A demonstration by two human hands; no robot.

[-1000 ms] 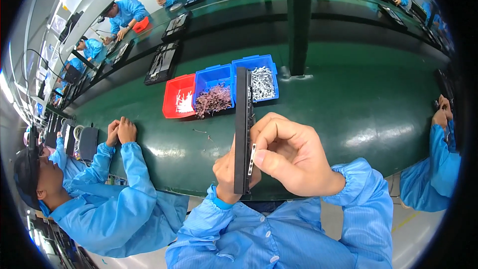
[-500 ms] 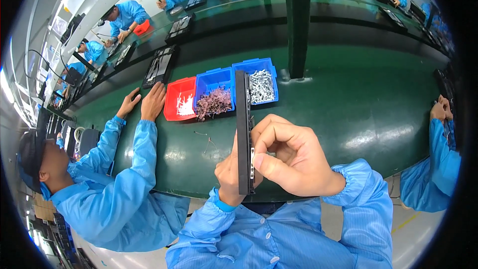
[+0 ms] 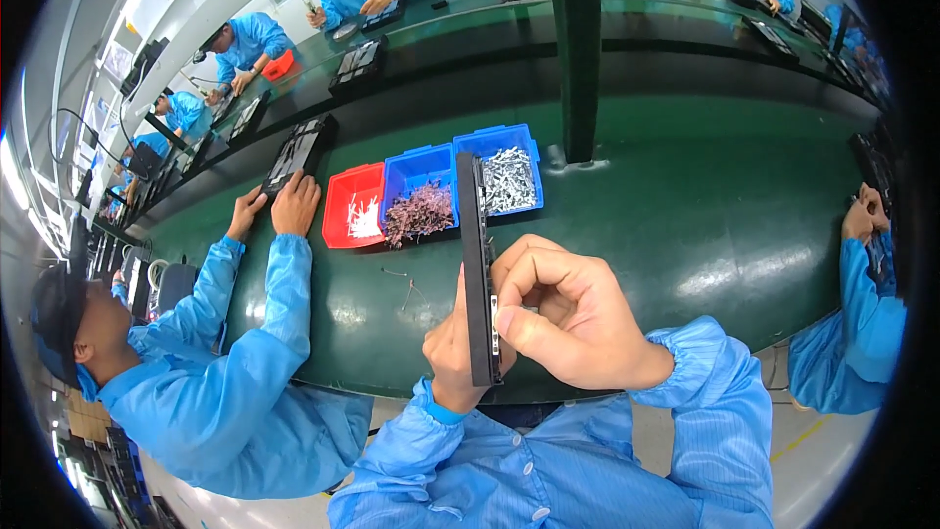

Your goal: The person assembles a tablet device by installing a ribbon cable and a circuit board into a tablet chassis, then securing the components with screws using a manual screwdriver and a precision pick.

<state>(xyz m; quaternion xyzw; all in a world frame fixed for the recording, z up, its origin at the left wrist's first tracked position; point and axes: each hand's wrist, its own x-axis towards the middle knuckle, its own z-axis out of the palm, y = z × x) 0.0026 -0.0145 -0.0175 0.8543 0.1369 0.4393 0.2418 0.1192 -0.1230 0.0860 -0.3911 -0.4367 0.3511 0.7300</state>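
Head view: long dark-green worktop (image 3: pixel 685 196); red and two blue plastic bins (image 3: pixel 421 181) of small parts; narrow black panel (image 3: pixel 478 264) upright, edge-on, gripped by left hand (image 3: pixel 452 348). Right hand (image 3: pixel 563 318) pinches against its edge; fitting appears under way. Neighbour's hands have since reached forward.

A long, narrow black panel (image 3: pixel 477 264) stands on edge, seen edge-on, running away from the person over the green table. Its near end bears small pale metal fittings.
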